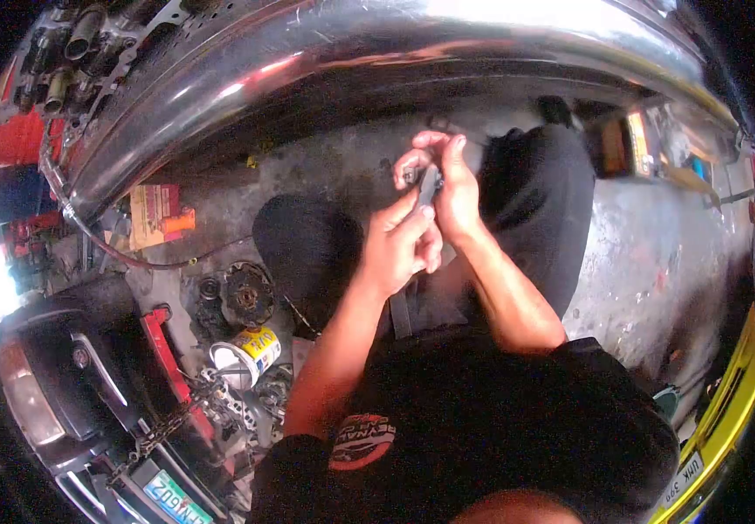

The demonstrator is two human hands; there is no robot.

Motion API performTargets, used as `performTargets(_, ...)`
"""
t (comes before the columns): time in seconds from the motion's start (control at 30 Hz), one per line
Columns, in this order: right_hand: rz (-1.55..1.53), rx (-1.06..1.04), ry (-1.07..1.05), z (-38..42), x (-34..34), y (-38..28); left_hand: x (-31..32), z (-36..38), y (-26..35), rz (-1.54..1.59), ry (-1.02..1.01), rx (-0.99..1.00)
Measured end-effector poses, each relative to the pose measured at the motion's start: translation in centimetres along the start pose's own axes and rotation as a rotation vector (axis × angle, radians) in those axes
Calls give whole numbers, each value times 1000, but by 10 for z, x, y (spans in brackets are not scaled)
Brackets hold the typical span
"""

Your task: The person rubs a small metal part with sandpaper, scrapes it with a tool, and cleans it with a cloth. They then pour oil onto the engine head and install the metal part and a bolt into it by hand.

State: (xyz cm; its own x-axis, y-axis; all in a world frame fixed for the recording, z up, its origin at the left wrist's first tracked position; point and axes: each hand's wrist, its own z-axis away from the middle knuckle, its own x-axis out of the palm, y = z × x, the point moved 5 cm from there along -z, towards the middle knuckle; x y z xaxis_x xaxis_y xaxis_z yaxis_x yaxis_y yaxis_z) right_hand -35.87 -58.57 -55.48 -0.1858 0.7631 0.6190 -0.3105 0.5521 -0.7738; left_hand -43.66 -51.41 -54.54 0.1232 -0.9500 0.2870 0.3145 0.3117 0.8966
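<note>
My left hand (405, 243) is closed, thumb and fingers pinching a short flat dark-grey metal piece (429, 185) that points up and away from me. Against its far end lies my right hand (458, 194), palm turned inward, fingers curled over and thumb raised. A small shiny metal part (410, 176) shows at the right hand's curled fingertips, beside the grey piece; its kind is too small to make out. Both hands are held together above the gap between my knees.
A large polished metal bumper-like panel (395, 52) spans the space ahead. At left stand a dark car rear section (72, 371), a white-and-yellow tub (251, 354), a round metal disc part (247, 294) and a cable (124, 253). A yellow panel (727, 402) is at right.
</note>
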Motion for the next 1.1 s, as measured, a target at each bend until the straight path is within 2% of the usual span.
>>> performTargets(0.03,-43,20,-38,0,3,-2,7,4,3,310,-93,-162)
performTargets(0.07,-56,35,-42,0,3,-1,9,4,3,365,-152,-150)
performTargets(0.17,-68,12,-56,2,6,-7,11,5,2,411,-166,-208)
performTargets(0.27,-277,91,4,-4,1,2,22,14,-2,692,-504,-145)
performTargets(0.3,-400,81,5,-7,1,6,28,22,7,652,-515,-171)
performTargets(0.37,-389,107,22,-3,-1,0,17,28,12,566,-376,-146)
performTargets(0.47,-454,64,-41,-3,1,-1,14,41,38,-626,89,254)
performTargets(0.53,-370,50,-24,1,6,-6,20,36,49,-906,130,641)
performTargets(0.57,-325,43,-17,3,9,-8,22,31,50,-993,168,706)
performTargets(0.67,-289,-3,-41,3,8,-9,12,15,42,-1301,200,649)
performTargets(0.73,-206,23,-26,5,2,-1,7,12,23,-934,214,490)
performTargets(0.83,-140,35,-28,0,2,-1,13,10,5,-144,94,131)
performTargets(0.9,-168,64,-49,7,7,-5,19,20,1,488,-111,-142)
performTargets(1.03,-142,2,10,6,2,-9,5,10,5,-294,141,26)
performTargets(1.07,-212,-31,-7,3,-1,2,1,6,11,-527,135,220)
performTargets(1.1,-70,-86,-4,2,2,-1,-2,4,18,-801,185,426)
